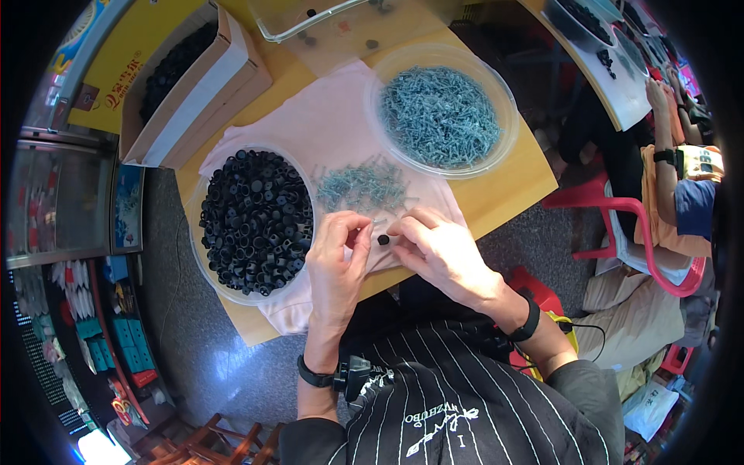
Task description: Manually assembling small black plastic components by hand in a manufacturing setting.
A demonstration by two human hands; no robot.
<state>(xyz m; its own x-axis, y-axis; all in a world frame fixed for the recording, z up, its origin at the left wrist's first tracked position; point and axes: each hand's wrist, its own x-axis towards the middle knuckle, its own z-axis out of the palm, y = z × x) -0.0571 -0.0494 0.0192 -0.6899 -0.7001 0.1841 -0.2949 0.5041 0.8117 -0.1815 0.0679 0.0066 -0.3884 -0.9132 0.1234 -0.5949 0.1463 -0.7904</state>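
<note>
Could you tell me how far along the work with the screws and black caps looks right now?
No finished pile shows. In hand: the left hand and right hand pinch a small black plastic cap together. Left: a full clear bowl of black plastic caps, loose grey metal screws on pink cloth, and a full clear bowl of screws.

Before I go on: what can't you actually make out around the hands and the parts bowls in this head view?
- Black part between the left hand and right hand: too small to tell its shape or whether a screw is in it.
- Cardboard box: its flaps hide most of the dark contents.
- Clear tray: cut off by the top edge.
- Bowl of black caps and bowl of screws: depth of the heaps hidden.
</note>
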